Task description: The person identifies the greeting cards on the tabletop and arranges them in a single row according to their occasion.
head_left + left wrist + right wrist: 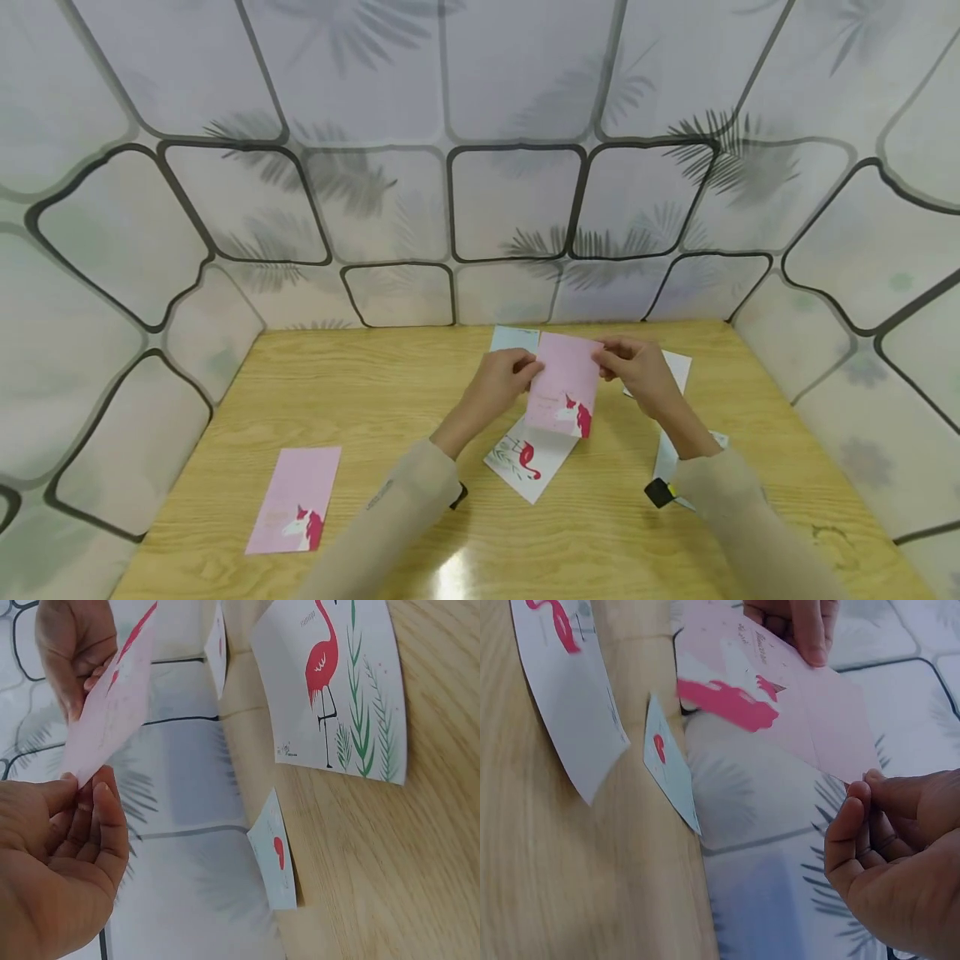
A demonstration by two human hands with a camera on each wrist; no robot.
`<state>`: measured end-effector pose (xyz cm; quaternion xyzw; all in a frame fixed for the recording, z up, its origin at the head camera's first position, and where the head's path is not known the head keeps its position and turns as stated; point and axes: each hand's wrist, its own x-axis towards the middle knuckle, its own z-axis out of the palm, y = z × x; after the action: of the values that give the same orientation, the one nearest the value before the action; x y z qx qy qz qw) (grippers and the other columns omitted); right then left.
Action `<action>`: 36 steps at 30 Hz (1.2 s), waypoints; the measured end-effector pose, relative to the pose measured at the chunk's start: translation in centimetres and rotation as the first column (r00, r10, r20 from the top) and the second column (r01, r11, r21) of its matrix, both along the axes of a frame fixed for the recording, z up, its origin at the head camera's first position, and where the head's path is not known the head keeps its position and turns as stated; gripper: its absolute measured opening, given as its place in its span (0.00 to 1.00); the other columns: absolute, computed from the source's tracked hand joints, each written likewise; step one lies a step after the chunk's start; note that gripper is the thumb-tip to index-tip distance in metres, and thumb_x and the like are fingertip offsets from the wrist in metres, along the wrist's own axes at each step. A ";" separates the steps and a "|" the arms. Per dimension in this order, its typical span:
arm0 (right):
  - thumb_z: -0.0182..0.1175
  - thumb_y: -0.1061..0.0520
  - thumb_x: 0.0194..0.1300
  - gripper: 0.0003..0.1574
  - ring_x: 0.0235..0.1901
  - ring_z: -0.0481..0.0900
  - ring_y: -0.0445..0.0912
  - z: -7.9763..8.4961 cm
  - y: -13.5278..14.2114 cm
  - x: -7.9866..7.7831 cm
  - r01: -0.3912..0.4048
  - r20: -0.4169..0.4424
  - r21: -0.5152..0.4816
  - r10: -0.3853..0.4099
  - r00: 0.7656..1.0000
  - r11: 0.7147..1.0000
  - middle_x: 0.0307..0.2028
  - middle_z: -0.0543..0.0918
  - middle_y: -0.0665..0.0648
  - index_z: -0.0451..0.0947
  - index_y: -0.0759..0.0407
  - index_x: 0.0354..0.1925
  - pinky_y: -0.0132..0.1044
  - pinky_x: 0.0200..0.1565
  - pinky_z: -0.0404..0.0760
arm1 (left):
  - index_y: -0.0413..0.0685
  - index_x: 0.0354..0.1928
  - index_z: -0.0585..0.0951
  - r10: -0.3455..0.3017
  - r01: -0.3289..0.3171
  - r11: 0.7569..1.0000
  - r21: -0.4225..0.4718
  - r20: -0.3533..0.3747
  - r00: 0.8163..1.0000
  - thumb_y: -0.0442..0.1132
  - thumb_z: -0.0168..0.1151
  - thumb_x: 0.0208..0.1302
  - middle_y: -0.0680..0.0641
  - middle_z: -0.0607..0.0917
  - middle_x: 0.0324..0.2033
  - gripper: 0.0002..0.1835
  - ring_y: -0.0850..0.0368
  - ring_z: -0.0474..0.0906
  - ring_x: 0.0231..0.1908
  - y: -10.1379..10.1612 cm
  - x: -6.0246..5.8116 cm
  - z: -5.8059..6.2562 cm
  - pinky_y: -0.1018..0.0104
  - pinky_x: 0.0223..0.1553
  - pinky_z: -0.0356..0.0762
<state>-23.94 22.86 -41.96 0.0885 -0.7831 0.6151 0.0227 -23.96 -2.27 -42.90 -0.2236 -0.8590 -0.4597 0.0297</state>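
A pink unicorn card is held up off the table between both hands. My left hand pinches its left edge, and my right hand pinches the upper right corner. In the right wrist view the unicorn card slants away from the right hand's fingertips. Below it on the table lies a white flamingo card, its top part hidden in the head view by the unicorn card. The left wrist view shows this flamingo card with its green leaves.
Another pink unicorn card lies at the left of the wooden table. A pale blue card is near the back. At the right are a white card and a light blue card, both partly covered by the right arm. Patterned cloth walls surround the table.
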 end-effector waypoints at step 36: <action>0.67 0.65 0.69 0.15 0.27 0.83 0.45 -3.5 -8.6 5.6 -0.188 0.037 -0.022 0.189 0.981 0.982 0.28 0.86 0.62 0.82 0.75 0.50 0.34 0.34 0.85 | 0.39 0.47 0.84 0.165 -0.173 0.982 0.075 0.107 0.981 0.30 0.67 0.69 0.47 0.83 0.30 0.07 0.57 0.81 0.21 -8.4 6.3 -0.8 0.57 0.27 0.86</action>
<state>-18.34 14.27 -45.45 0.1499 -0.7657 0.6234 -0.0502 -17.64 -10.65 -43.65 -0.1250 -0.8552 -0.5018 0.0348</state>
